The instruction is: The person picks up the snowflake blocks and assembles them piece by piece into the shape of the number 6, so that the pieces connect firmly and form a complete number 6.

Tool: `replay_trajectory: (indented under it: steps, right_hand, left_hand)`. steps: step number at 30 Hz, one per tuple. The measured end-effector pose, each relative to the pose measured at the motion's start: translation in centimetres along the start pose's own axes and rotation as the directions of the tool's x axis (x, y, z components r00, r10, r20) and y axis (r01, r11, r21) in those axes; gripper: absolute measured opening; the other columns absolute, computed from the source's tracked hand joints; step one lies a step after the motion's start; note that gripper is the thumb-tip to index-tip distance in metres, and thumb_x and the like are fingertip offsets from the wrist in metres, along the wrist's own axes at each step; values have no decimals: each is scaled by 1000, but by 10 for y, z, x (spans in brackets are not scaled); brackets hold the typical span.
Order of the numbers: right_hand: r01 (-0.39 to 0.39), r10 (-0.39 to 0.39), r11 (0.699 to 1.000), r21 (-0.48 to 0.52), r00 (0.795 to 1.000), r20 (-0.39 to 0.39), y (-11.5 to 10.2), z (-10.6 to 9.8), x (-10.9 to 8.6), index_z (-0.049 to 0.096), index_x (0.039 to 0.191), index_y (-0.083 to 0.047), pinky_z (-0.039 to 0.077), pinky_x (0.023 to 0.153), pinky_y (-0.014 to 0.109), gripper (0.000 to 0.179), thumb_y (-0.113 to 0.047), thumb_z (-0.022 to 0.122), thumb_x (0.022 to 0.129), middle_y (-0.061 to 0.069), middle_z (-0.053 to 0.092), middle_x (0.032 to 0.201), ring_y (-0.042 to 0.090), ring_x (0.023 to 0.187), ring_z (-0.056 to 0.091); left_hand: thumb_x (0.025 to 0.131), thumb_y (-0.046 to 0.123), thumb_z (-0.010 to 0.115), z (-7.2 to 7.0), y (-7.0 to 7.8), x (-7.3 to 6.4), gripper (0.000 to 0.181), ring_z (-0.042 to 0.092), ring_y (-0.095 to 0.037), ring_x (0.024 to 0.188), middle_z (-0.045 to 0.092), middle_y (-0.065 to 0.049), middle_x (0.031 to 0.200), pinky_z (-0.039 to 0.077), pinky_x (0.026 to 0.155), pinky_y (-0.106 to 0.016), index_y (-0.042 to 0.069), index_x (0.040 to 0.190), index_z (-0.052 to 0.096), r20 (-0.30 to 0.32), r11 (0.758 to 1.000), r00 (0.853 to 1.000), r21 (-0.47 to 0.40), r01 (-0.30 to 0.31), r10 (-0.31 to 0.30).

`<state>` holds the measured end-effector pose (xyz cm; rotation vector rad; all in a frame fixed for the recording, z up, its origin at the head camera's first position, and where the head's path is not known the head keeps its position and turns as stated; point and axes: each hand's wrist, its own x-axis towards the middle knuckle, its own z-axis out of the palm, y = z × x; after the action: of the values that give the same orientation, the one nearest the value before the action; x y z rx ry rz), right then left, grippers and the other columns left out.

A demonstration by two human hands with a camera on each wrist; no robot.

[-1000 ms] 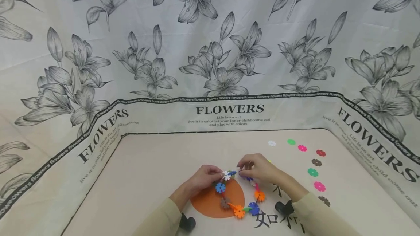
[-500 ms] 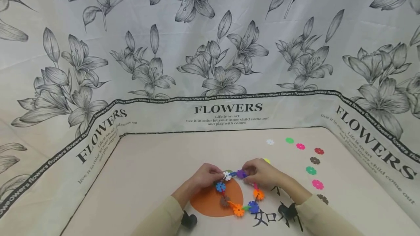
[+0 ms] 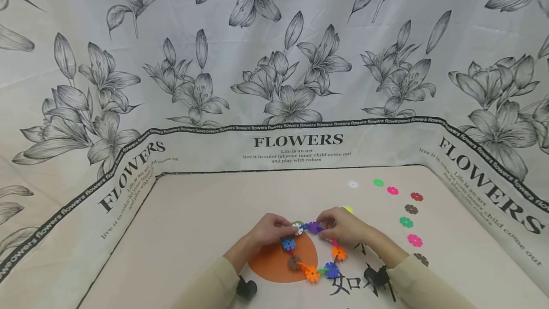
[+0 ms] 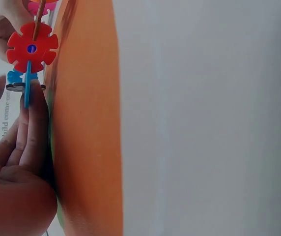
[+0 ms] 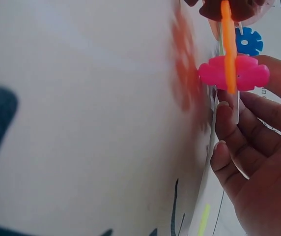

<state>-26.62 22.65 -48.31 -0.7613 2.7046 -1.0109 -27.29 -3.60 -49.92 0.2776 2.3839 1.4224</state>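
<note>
A loop of slotted plastic flower discs (image 3: 312, 274), in orange, blue, brown and other colours, hangs between both hands. My left hand (image 3: 269, 230) pinches a white disc (image 3: 298, 229) at the loop's far left. My right hand (image 3: 344, 227) holds the far right end beside a purple disc (image 3: 315, 227). Between them, a small blue disc meets the purple one; whether their slots interlock is too small to tell. In the left wrist view, a red disc (image 4: 32, 48) stands above the left fingertips. A pink disc (image 5: 234, 73) crossed by an orange one appears at the right fingers.
Loose flower discs lie to the right on the table, among them a white one (image 3: 353, 184), a green one (image 3: 406, 222) and a pink one (image 3: 414, 240). An orange circle (image 3: 274, 266) and black characters (image 3: 346, 283) are printed on the tabletop. Flowered cloth (image 3: 296, 149) encloses the back and sides.
My right hand has turned and shifted slightly, and the purple disc now shows against the blue one where a gap was. The left hand has barely moved, keeping its pinch on the white disc.
</note>
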Motion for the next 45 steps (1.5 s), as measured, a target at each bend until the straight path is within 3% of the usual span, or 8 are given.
replay_trajectory:
  steps: [4,14,25,35,45]
  right_hand:
    - [-7,7,1000,-1,1000,-3,0,-1,0,72,109,-5,50,72,25,26,-18,80,88,-6,62,86,10,79,55]
    - [-64,64,998,-18,998,-15,0,0,-2,71,113,-4,50,71,25,29,-16,80,88,-5,61,87,14,80,55]
    - [-40,40,999,14,999,-6,-3,-3,-3,71,113,-3,49,67,24,30,-16,79,88,-4,62,85,13,76,55]
    - [-94,97,993,71,995,-33,-12,1,-8,69,116,1,48,61,24,36,-13,79,84,-1,62,83,13,72,55]
    - [-131,136,987,94,989,-54,-15,8,-10,69,115,-1,47,59,24,36,-15,82,84,-1,62,83,15,72,55]
  left_hand:
    - [86,32,84,0,3,-3,24,62,-16,78,72,1,79,53,78,-31,11,95,76,4,1000,1000,5,-6,6]
    - [84,29,86,1,5,-6,23,58,-17,78,68,0,79,52,75,-31,10,94,77,-40,999,999,36,-15,16]
    - [84,27,86,0,9,-6,21,57,-17,76,68,0,79,50,69,-28,10,94,79,-42,999,999,37,-33,34]
    - [84,25,86,0,10,-10,32,61,-15,75,67,2,81,56,73,-30,6,107,76,-27,991,995,98,-88,91]
    - [85,21,85,2,6,-9,31,59,-14,72,64,3,78,53,67,-26,6,111,76,-22,981,992,152,-118,123]
